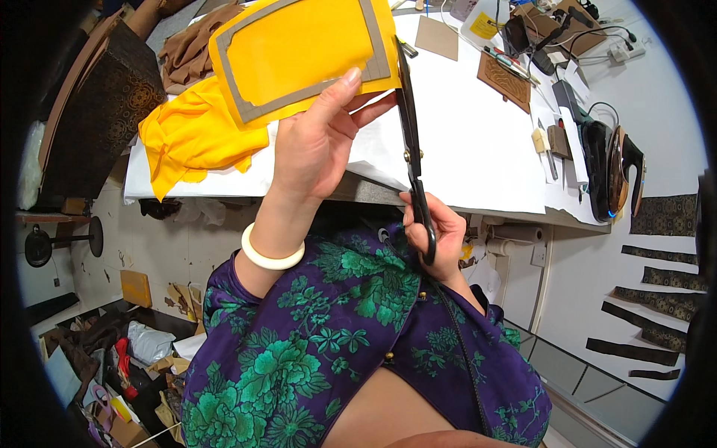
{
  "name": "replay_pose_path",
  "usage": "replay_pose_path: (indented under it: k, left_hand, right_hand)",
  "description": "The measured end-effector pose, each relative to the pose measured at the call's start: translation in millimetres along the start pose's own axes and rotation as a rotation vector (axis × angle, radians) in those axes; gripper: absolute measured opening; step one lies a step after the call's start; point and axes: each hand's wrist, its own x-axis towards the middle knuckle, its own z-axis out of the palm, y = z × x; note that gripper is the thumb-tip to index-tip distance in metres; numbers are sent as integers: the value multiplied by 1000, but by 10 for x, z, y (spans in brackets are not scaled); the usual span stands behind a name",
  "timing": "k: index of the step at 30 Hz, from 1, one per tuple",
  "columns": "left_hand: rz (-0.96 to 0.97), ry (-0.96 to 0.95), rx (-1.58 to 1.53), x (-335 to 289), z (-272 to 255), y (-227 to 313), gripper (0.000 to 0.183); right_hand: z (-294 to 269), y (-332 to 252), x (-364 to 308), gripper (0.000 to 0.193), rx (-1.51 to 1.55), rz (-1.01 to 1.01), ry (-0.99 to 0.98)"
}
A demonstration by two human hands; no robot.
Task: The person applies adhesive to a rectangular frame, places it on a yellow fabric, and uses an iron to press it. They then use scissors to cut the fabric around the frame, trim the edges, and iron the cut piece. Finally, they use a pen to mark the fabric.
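My left hand point(317, 145) is raised over the table edge, its thumb on top of a yellow fabric piece point(299, 45) and its fingers beneath. A grey rectangular frame point(280, 107) lies on this fabric, inset from the yellow margin. Large black scissors point(411, 142) stand upright at the fabric's right edge, gripped by the handles in my right hand point(444, 235). Their blades look nearly closed along that edge; whether cloth is between them I cannot tell. Below and left, a crumpled yellow cloth point(198, 134) hangs partly over the table edge.
The white-covered table point(478, 142) holds a beige card point(437, 39), a carved brown block point(504, 78), a clear bottle point(485, 21), and an iron point(631, 168) at right. Brown cloth point(198, 48) lies at the back left. Dark patterned strips point(657, 302) hang right; scraps fill the lower left.
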Motion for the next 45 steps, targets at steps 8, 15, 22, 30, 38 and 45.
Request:
replay_pose_path:
  k: [8, 15, 22, 30, 38, 45]
  left_hand:
    - [-35, 50, -106, -86, 27, -129, 29]
    - [-28, 23, -101, -117, 31, -149, 29]
    - [-26, 16, -85, -121, 23, -162, 28]
    - [-17, 22, -79, -117, 22, -162, 27]
    - [-30, 43, -83, -95, 40, -130, 27]
    - [-50, 40, -36, -99, 55, -117, 32]
  right_hand:
    - [41, -70, 64, 51, 80, 4, 8]
    - [65, -81, 89, 52, 91, -10, 28]
    - [57, -67, 92, 51, 83, -12, 23]
    - [81, -66, 80, 48, 97, 11, 41]
    - [87, -88, 81, 44, 36, 13, 52]
    - [88, -110, 93, 39, -10, 17, 64]
